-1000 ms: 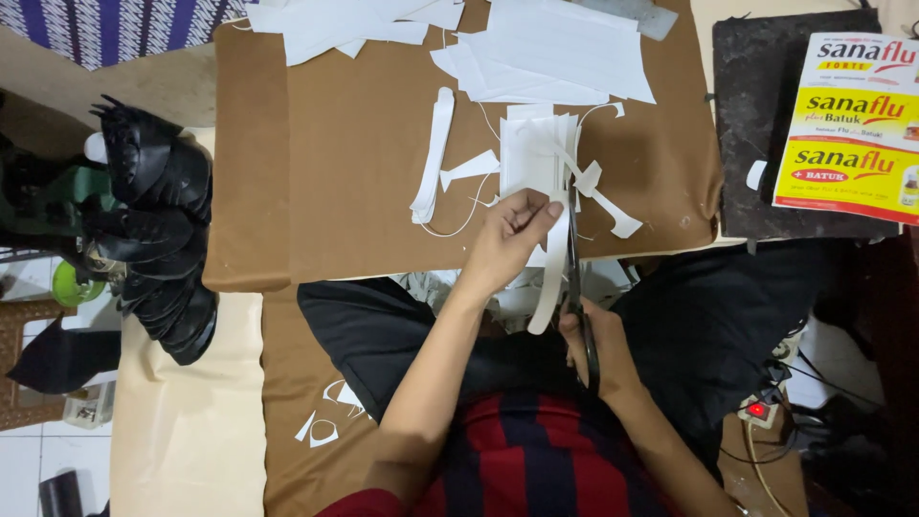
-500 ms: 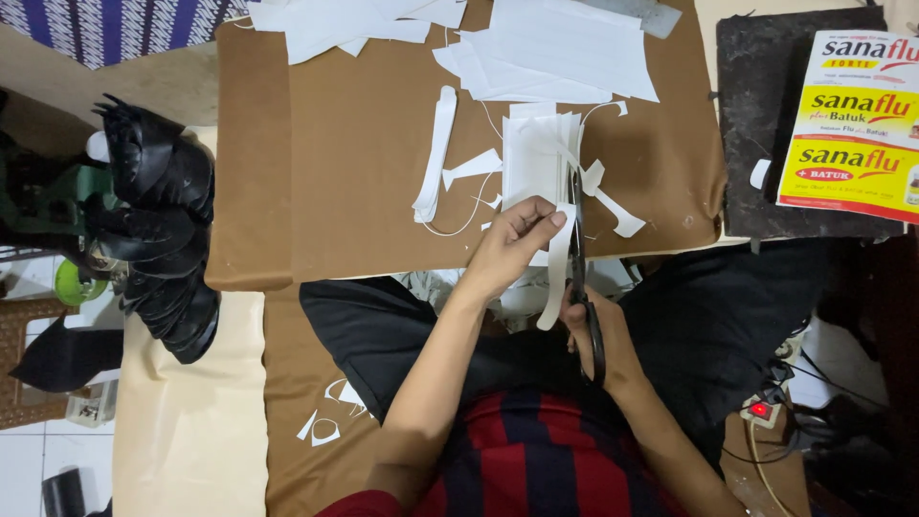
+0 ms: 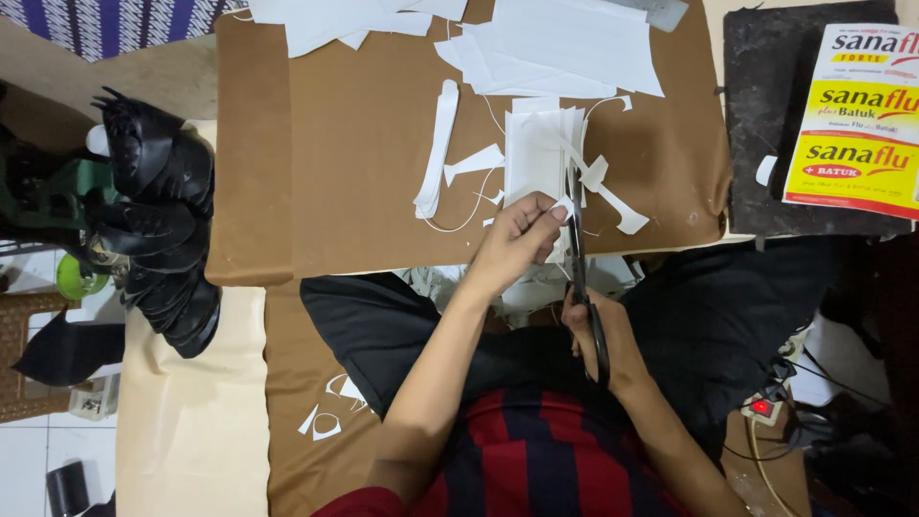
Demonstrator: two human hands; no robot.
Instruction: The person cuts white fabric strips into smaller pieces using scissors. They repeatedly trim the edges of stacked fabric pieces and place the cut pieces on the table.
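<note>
Matt white sheet material [image 3: 536, 153], thin as paper or stiff fabric, lies on a smooth brown board [image 3: 364, 144] with a dull finish. Dark metal scissors [image 3: 579, 258] catch little light. Glossy black leather-like pieces [image 3: 158, 220] shine beside a glossy printed cardboard box [image 3: 857, 115].

Left hand [image 3: 517, 239] has slid up along the stack of white fabric pieces [image 3: 538, 158]; fingertips now pinch its lower right corner over the brown worktop [image 3: 364, 182], where a second ago they sat nearer the table edge. Right hand [image 3: 598, 330] with the black-handled scissors [image 3: 582, 268] has moved forward too, and the blades now reach further up the stack's right edge. The narrow white strip hanging below the stack earlier is now mostly covered by the left hand.
</note>
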